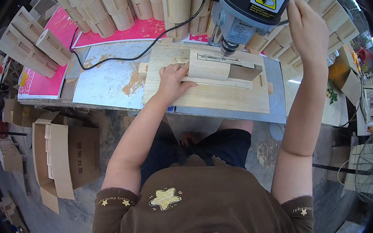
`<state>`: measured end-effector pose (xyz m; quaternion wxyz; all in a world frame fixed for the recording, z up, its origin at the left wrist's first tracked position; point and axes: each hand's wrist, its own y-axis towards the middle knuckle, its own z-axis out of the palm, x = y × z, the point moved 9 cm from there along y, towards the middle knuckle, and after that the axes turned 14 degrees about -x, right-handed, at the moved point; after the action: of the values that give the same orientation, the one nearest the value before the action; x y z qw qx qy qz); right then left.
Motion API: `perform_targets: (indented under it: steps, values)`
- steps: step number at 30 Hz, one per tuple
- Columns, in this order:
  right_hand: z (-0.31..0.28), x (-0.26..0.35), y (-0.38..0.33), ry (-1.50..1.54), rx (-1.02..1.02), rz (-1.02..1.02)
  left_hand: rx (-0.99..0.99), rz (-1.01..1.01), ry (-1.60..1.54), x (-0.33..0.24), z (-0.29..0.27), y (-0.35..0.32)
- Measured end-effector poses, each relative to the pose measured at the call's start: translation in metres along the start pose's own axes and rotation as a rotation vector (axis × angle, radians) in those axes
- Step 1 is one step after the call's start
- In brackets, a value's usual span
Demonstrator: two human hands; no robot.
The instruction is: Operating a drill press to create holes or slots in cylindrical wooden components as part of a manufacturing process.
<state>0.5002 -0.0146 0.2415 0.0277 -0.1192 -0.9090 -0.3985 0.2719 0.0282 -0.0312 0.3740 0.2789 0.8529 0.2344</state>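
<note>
A pale wooden cylinder [208, 72] with a slotted top lies on its side on a plywood board [224, 100]. A metal strip lies along its slot, and a grey-brown block [244, 72] sits at its right part. My left hand [171, 82] grips the cylinder's left end with bent fingers, its thumb lying along the near side. Above the slot stands the drill press [244, 25], its chuck [229, 48] and bit close over the metal strip. My right hand [306, 29] is raised at the drill's right side, closed round its feed handle, which is mostly hidden.
Stacks of hollow wooden cylinders [103, 0] stand behind the bench on pink sheeting, with more at left [29, 47] and far right. A black cable [143, 54] crosses the bench. An open cardboard box [63, 163] stands on the floor at left, a fan [369, 172] at right.
</note>
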Motion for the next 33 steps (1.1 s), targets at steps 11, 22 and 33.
perform_targets:
  steps: [11,22,33]
  values:
    - [0.025,-0.006,-0.129,0.535,-0.29,0.087,0.006,-0.005,-0.007,0.004,-0.001,0.001]
    - [0.032,-0.009,-0.139,0.635,-0.517,-0.122,-0.005,0.01,0.007,0.002,0.002,0.0]
    - [0.037,-0.021,0.056,0.308,-0.299,0.021,-0.03,0.04,0.018,-0.038,0.025,0.01]
